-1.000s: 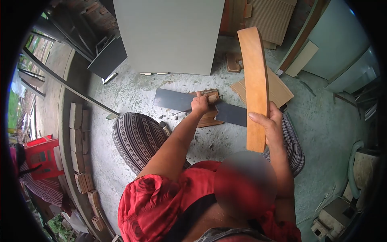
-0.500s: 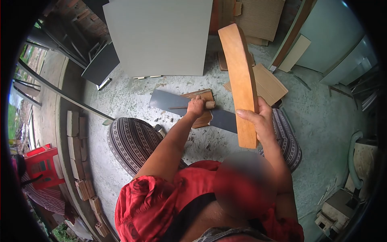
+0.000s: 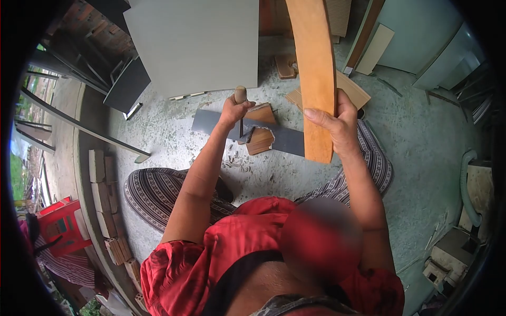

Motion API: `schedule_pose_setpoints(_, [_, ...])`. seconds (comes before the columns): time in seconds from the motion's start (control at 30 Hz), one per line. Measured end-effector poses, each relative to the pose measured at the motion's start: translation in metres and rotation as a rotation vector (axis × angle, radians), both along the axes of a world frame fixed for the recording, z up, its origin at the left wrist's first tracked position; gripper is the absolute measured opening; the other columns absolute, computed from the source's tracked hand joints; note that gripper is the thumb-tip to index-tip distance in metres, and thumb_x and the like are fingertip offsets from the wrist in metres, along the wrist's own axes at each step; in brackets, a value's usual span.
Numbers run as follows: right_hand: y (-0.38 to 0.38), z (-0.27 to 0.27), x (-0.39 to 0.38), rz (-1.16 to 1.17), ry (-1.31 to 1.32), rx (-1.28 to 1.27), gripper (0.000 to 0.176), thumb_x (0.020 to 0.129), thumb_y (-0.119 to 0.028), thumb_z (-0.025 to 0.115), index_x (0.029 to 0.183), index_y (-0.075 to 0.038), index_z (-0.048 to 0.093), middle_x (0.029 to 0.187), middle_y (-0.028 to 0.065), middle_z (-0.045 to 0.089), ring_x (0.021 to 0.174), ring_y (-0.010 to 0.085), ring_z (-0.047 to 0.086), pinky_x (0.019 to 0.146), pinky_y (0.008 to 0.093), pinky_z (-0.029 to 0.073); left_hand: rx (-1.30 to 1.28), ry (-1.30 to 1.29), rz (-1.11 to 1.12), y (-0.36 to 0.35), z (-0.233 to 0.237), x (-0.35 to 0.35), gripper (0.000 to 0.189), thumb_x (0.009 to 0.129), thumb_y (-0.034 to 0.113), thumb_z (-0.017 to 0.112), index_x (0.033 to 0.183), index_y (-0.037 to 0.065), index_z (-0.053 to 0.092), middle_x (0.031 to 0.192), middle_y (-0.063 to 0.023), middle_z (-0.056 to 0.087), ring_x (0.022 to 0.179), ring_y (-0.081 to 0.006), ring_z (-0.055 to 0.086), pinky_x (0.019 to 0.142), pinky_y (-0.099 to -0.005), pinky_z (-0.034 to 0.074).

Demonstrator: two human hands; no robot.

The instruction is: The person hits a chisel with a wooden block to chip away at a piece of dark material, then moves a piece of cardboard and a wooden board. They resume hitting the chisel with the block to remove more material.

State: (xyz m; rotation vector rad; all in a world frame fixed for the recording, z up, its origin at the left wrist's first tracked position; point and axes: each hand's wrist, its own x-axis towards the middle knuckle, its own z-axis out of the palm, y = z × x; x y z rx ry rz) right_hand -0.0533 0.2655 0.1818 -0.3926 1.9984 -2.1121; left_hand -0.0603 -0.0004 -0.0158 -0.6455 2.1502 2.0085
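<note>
My left hand [image 3: 233, 112] is wrapped round a chisel [image 3: 241, 95], its wooden handle standing above the fist. The dark blade points down at a long grey board [image 3: 289, 142] on the floor. A ragged-edged gap breaks through the middle of that board, and brown wooden pieces [image 3: 261, 143] show beneath it. In my right hand [image 3: 341, 125] is a thick, slightly curved piece of light wood [image 3: 315, 63], gripped near its lower end with the thumb across its face. Its top runs out of view.
Chips lie scattered on the concrete floor [image 3: 174, 121] around the board. A large grey panel [image 3: 195, 47] leans at the back, with a cardboard piece [image 3: 352, 92] to its right. Bricks [image 3: 100, 192] line the left wall beside a red plastic chair [image 3: 63, 226]. A machine with a hose [image 3: 469, 195] stands at right.
My left hand has moved up and left, turning the chisel from lying flat to upright. My right hand has lifted the curved wood higher. The board's ragged gap is now uncovered.
</note>
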Motion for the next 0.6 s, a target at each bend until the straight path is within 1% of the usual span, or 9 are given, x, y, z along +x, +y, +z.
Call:
schedule_pose_setpoints(0.1, [-0.003, 0.002, 0.001, -0.007, 0.041, -0.040, 0.043, 0.070, -0.018, 0.076, 0.101, 0.001, 0.054, 0.091, 0.0097, 0.062, 0.078, 0.0144, 0.062, 0.070, 0.0266, 0.051, 0.018, 0.049, 0.002, 0.001, 0.005, 0.012, 0.023, 0.070, 0.012, 0.073, 0.083, 0.004, 0.055, 0.072, -0.0013, 0.057, 0.064, -0.0106, 0.053, 0.059, -0.0261, 0.044])
schedule_pose_setpoints(0.17, [-0.002, -0.005, 0.001, 0.001, 0.089, 0.023, 0.044, 0.069, -0.020, 0.077, 0.100, 0.001, 0.054, 0.090, 0.0091, 0.062, 0.078, 0.0143, 0.062, 0.070, 0.0269, 0.050, 0.043, 0.087, 0.006, 0.003, 0.008, 0.015, 0.023, 0.071, 0.011, 0.074, 0.083, 0.004, 0.055, 0.073, -0.0013, 0.057, 0.065, -0.0105, 0.053, 0.060, -0.0260, 0.045])
schedule_pose_setpoints(0.23, [-0.003, -0.014, 0.000, 0.005, 0.096, 0.042, 0.043, 0.069, -0.020, 0.077, 0.099, 0.001, 0.055, 0.089, 0.0088, 0.063, 0.078, 0.0143, 0.062, 0.070, 0.0270, 0.050, 0.067, 0.219, 0.073, 0.004, -0.001, 0.017, 0.023, 0.072, 0.010, 0.074, 0.084, 0.003, 0.055, 0.075, -0.0015, 0.058, 0.067, -0.0105, 0.053, 0.062, -0.0264, 0.045])
schedule_pose_setpoints(0.47, [-0.004, -0.019, 0.001, 0.005, 0.117, 0.114, 0.041, 0.069, -0.021, 0.077, 0.097, 0.000, 0.055, 0.089, 0.0090, 0.064, 0.079, 0.0147, 0.062, 0.071, 0.0275, 0.050, 0.095, 0.275, 0.090, 0.010, -0.011, 0.018, 0.024, 0.072, 0.009, 0.074, 0.085, 0.003, 0.055, 0.077, -0.0020, 0.059, 0.070, -0.0111, 0.054, 0.066, -0.0274, 0.047])
schedule_pose_setpoints(0.53, [-0.004, -0.018, 0.001, 0.008, 0.121, 0.111, 0.042, 0.069, -0.021, 0.077, 0.097, 0.000, 0.055, 0.089, 0.0092, 0.064, 0.080, 0.0150, 0.062, 0.072, 0.0278, 0.050, -0.011, 0.271, 0.047, 0.011, -0.011, 0.018, 0.024, 0.072, 0.009, 0.073, 0.085, 0.002, 0.055, 0.078, -0.0021, 0.060, 0.072, -0.0112, 0.055, 0.068, -0.0277, 0.048])
schedule_pose_setpoints(0.6, [-0.005, -0.017, 0.002, 0.017, 0.122, 0.108, 0.042, 0.068, -0.021, 0.077, 0.097, 0.000, 0.055, 0.089, 0.0094, 0.064, 0.080, 0.0152, 0.063, 0.072, 0.0281, 0.050, -0.013, 0.272, 0.045, 0.011, -0.012, 0.018, 0.024, 0.071, 0.009, 0.073, 0.085, 0.002, 0.055, 0.078, -0.0022, 0.061, 0.072, -0.0110, 0.055, 0.069, -0.0276, 0.048])
